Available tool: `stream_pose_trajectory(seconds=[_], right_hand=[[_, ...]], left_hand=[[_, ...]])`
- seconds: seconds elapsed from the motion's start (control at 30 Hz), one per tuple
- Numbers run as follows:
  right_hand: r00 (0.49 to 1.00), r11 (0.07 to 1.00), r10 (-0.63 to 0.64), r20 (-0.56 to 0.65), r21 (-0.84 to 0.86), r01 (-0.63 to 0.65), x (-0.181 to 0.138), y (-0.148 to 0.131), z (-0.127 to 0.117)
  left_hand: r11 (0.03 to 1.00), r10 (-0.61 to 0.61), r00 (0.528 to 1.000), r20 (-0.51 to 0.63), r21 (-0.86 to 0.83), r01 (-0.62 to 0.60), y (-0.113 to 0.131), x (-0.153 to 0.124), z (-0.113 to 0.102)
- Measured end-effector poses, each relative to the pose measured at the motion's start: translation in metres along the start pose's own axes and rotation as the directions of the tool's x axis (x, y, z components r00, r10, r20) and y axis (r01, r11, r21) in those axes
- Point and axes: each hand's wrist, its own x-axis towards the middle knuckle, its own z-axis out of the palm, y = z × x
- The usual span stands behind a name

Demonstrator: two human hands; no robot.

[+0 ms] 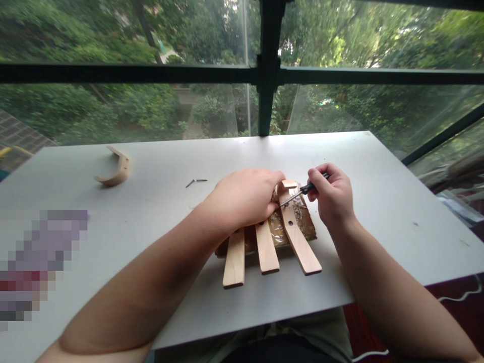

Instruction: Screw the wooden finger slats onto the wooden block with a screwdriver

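My right hand point(333, 195) is closed around the black handle of a screwdriver point(306, 188). The screwdriver's metal shaft slants down to the left, its tip at the upper hole area of a curved wooden hook point(298, 244). Against that hook's upper part my left hand point(247, 194) closes with thumb and fingers. Beneath lies a brown block point(308, 224) wrapped in shiny clear tape. Two more wooden hooks, a middle one point(267, 249) and a left one point(234, 259), lie across the block, their upper ends hidden under my left hand. A dark screw head or hole shows lower on the right hook.
Another wooden hook point(120, 171) rests at the far left of the white table point(159, 222). Two loose screws point(196, 182) lie behind my left forearm. A blurred-out purple item point(49, 252) is at the left. Dark-framed windows stand along the table's back edge.
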Motion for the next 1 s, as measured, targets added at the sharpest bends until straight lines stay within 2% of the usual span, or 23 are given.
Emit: stream_pose_trajectory(seconds=[0.17, 0.23, 0.47, 0.6, 0.67, 0.77, 0.83, 1.0], right_hand=[[0.993, 0.996, -0.071, -0.091, -0.058, 0.066, 0.0044, 0.0034, -0.0009], [0.990, 0.997, -0.075, -0.118, -0.027, 0.073, 0.0056, 0.0043, -0.0015], [0.999, 0.977, 0.032, -0.002, 0.209, -0.031, 0.0048, -0.0006, -0.0016], [0.999, 0.954, 0.049, 0.016, 0.294, -0.052, 0.0053, -0.0038, -0.0023], [1.000, 0.965, 0.014, -0.025, 0.261, -0.007, 0.0058, -0.0036, -0.0029], [0.977, 0.982, -0.152, -0.151, 0.088, 0.166, 0.0064, -0.0017, -0.0038], [0.953, 0.969, -0.238, -0.189, 0.025, 0.247, 0.0069, -0.0006, -0.0047], [0.981, 0.974, -0.157, -0.114, 0.149, 0.174, 0.0088, -0.0008, -0.0068]], left_hand=[[1.000, -0.008, 1.000, 0.002, 0.004, 0.008, -0.0004, -0.0001, 0.0005], [1.000, -0.009, 1.000, 0.000, 0.008, 0.009, -0.0007, -0.0001, 0.0007], [1.000, -0.004, 1.000, -0.003, 0.008, 0.004, -0.0012, 0.0009, 0.0027], [1.000, -0.003, 1.000, -0.009, 0.004, 0.003, -0.0018, 0.0005, 0.0038], [1.000, -0.005, 1.000, -0.013, 0.005, 0.005, -0.0018, 0.0003, 0.0040], [1.000, -0.010, 1.000, -0.015, 0.010, 0.011, -0.0016, 0.0006, 0.0038], [1.000, -0.012, 1.000, -0.016, 0.012, 0.012, -0.0015, 0.0011, 0.0038], [1.000, -0.003, 1.000, -0.019, 0.022, 0.004, -0.0026, 0.0017, 0.0046]])
